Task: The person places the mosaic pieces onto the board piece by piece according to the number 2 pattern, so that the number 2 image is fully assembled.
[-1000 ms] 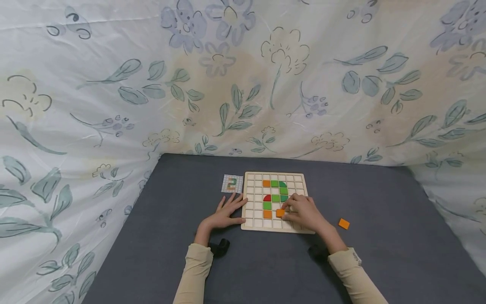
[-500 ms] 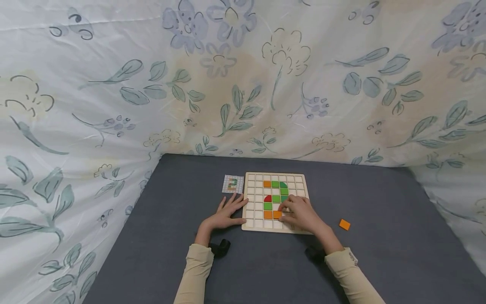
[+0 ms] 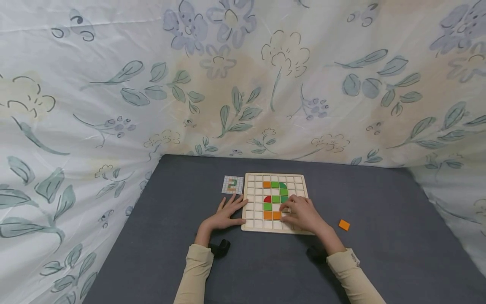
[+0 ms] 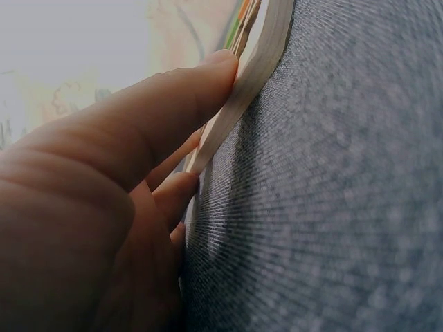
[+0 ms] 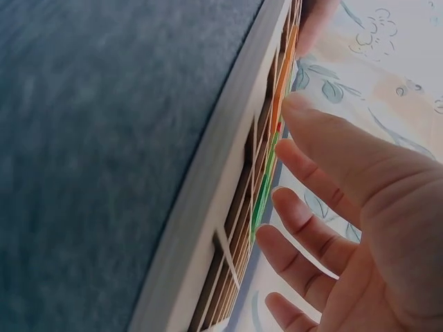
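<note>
A square wooden grid board (image 3: 259, 225) lies on the dark table with several colored tiles set in its cells. My left hand (image 3: 222, 216) rests at the board's left edge, fingers spread; in the left wrist view its thumb (image 4: 187, 86) touches the wooden rim. Over the board's right half is my right hand (image 3: 302, 213), its fingertips just right of an orange tile (image 3: 276, 215) that lies flat in a cell. Beside that tile sits another orange tile (image 3: 267, 215). The right wrist view shows the thumb (image 5: 325, 131) and fingers apart, nothing between them.
A small card (image 3: 232, 184) with a gridded colored pattern lies at the board's upper left. One loose orange tile (image 3: 344, 225) is on the table (image 3: 379, 253) to the right. A floral cloth (image 3: 243, 84) hangs behind the table.
The orange tile pinched by my right hand went down into the cell beside the other orange tile, and the fingers let go of it. My left hand stays put.
</note>
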Demonstrator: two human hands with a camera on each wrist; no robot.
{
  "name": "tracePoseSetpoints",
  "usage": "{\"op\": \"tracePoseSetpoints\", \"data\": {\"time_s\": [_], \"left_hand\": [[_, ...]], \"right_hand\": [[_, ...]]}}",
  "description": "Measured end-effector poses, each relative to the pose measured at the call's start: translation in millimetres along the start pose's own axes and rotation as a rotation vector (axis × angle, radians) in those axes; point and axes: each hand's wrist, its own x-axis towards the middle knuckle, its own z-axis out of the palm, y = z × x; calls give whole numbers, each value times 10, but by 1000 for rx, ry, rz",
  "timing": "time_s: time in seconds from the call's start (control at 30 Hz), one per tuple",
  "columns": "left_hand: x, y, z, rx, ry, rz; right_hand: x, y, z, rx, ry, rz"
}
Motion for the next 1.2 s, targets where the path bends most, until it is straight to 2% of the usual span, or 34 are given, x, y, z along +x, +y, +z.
{"op": "tracePoseSetpoints", "data": {"time_s": [0.6,0.87,1.2], "left_hand": [[-10,-6,-9,-7,-1,-5],[-17,12,-15,-8,3,-8],[-21,33,-15,-19,-1,-6]], "right_hand": [[-191,205,-101,-14,15,83],[-337,299,-165,-1,75,69],[-494,440,-213,-41,44,155]]}}
